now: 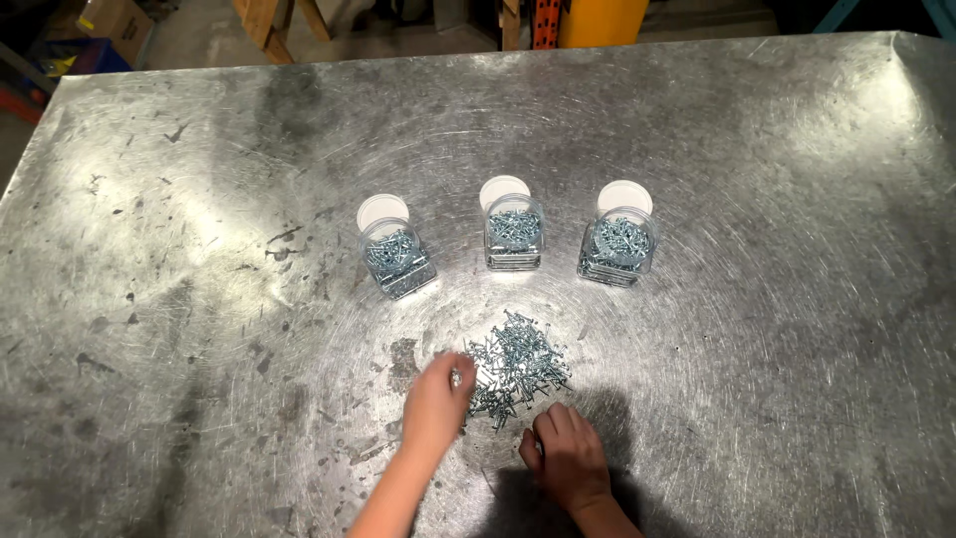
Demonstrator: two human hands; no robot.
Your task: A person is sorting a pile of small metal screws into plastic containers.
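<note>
A scuffed, swirl-marked steel table (199, 249) fills the view, with workshop clutter, timber legs and a yellow object beyond its far edge. Near the front centre lies a loose pile of small silver screws (518, 364), spread slightly longer from the far side toward the person than across, with stragglers at its near-left edge. The left hand (436, 403) is at the pile's left margin, fingertips pinched together at the screws and apparently gripping one or two, though the pinch is too small to confirm. The right hand (570, 456) rests just short of the pile's near edge, fingers curled under, knuckles up; whether it holds anything cannot be determined. The pile therefore lies ahead of both hands, slightly right of the left hand and slightly left of the right; the left is the nearer, already touching it. Beyond the pile, well apart from it, three clear jars stand in a shallow arc: left jar (398, 261), middle jar (514, 237), right jar (618, 246). Each is open, partly filled with screws, with a white lid (382, 210) lying just behind it.
</note>
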